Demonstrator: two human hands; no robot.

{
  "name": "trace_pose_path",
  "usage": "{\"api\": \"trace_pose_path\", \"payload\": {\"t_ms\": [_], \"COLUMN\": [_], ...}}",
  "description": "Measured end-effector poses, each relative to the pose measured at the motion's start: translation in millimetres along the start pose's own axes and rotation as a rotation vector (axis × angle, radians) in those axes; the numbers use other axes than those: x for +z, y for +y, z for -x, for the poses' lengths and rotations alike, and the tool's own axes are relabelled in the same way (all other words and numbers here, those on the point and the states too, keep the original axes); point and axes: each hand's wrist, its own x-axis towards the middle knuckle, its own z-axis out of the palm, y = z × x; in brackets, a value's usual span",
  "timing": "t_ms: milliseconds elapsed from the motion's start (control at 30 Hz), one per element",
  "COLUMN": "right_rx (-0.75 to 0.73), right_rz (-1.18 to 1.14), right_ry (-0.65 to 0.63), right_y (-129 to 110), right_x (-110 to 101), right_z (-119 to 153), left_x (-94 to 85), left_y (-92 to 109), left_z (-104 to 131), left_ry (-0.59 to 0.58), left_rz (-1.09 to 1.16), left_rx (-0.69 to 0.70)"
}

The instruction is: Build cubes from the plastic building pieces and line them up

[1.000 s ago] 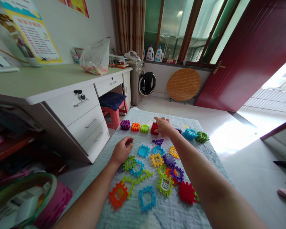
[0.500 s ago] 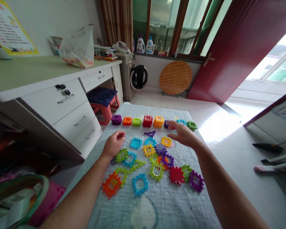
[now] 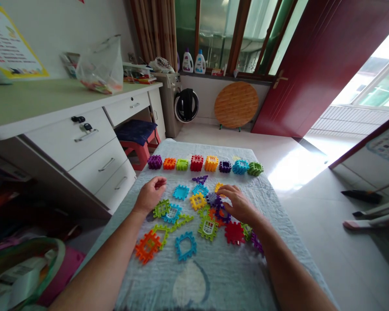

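Observation:
My left hand (image 3: 151, 194) rests above the cloth with its fingers curled in, and no piece shows in it. Just below lie a green frame tile (image 3: 162, 208) and a blue window tile (image 3: 171, 213). My right hand (image 3: 238, 202) is over the loose pieces, thumb and fingers apart. Its fingertips partly cover a yellow tile (image 3: 218, 186); a purple frame tile (image 3: 222, 214) lies by the thumb, and I cannot tell whether they touch. A greyish-purple tile (image 3: 211, 198), a yellow frame tile (image 3: 198, 201) and a red tile (image 3: 234, 233) lie close by.
Along the far side runs a row of coloured stacks, among them a red one (image 3: 197, 163) and a dark purple one (image 3: 225, 166). Nearer me are a blue frame tile (image 3: 186, 246) and an orange tile (image 3: 148, 247). A desk (image 3: 68, 99) stands left.
My right hand has moved back from the dark purple stack in the far row to the loose tiles nearer me. My left hand has stayed nearly still. The view has shifted slightly.

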Motion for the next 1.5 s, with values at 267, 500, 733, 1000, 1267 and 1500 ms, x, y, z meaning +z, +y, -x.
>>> {"api": "trace_pose_path", "payload": {"t_ms": [267,500,733,1000,1267,1500], "right_rx": [0.002,0.122,0.335,0.156,0.055,0.183], "right_rz": [0.047,0.071,0.229,0.062,0.056,-0.077], "right_ry": [-0.068,0.088,0.026,-0.092,-0.214,-0.034], "right_y": [-7.4,11.2,37.6,4.5,-10.8,-4.9], "right_x": [16.4,4.8,2.9,-17.1,-10.1,-11.4], "right_z": [-7.7,-0.2,10.0,13.9,11.2,5.6], "left_x": [-0.4,0.0,0.3,0.0,0.0,0.7], "left_y": [1.6,1.2,1.1,-0.4,0.2,-2.7], "left_z": [-0.1,-0.5,-0.7,-0.6,-0.7,-0.8], "left_ry": [0.003,0.001,-0.010,-0.013,-0.012,-0.016], "left_rz": [0.004,0.011,0.006,0.021,0.028,0.020], "left_rx": [-0.003,-0.008,-0.010,-0.014,-0.021,-0.010]}}
